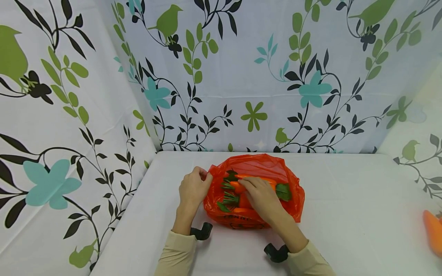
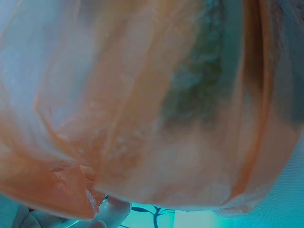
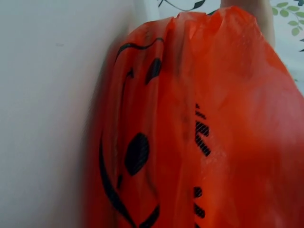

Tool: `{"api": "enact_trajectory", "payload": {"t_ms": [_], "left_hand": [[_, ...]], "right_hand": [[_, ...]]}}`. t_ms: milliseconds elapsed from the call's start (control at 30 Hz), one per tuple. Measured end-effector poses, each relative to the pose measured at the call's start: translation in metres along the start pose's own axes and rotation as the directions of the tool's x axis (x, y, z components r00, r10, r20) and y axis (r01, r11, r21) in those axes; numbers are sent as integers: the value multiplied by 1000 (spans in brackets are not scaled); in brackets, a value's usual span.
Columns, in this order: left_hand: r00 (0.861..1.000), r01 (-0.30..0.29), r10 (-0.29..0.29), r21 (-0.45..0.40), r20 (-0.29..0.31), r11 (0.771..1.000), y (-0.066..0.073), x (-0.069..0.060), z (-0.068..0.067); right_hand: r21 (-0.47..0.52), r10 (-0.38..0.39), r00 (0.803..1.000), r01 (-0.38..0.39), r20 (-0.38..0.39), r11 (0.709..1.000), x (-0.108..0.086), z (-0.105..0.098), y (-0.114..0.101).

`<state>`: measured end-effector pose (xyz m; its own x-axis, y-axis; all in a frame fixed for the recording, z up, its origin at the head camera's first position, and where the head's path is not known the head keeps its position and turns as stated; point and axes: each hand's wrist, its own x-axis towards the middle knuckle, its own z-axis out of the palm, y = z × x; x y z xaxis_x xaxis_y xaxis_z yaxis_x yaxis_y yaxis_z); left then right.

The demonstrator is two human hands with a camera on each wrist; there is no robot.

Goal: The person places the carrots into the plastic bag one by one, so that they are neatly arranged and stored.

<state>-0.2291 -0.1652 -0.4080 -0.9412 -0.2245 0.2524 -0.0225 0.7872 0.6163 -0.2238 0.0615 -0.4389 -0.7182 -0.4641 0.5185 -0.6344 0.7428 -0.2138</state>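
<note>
- While the left hand (image 1: 194,188) pinches the rim of the red bag (image 1: 257,163) on the white table (image 1: 348,211), the right hand (image 1: 262,197) reaches inside, fingers bent over a carrot (image 1: 236,187); whether the thumb grips cannot be told. Holding that rim taut would likely keep the opening wide.
- Left wrist: the bag's thin film fills the view, fingertips (image 2: 114,211) at its lower edge.
- Right wrist: printed bag wall; right hand unseen. Moving the carrot slowly, clear of folds, should spare the film.
</note>
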Motion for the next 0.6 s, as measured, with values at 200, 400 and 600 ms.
{"api": "enact_trajectory", "payload": {"t_ms": [200,400,600], "left_hand": [[1000,-4,4,2,-5,1000,-1,0,0],[1000,-8,8,-5,-9,1000,-1,0,1],[1000,-16,16,-4,-11,1000,-1,0,1]], "right_hand": [[-30,4,1000,-5,-12,1000,-1,4,5],[-40,8,1000,-8,-4,999,-2,7,8],[-60,20,1000,-19,13,998,-2,9,9]]}}
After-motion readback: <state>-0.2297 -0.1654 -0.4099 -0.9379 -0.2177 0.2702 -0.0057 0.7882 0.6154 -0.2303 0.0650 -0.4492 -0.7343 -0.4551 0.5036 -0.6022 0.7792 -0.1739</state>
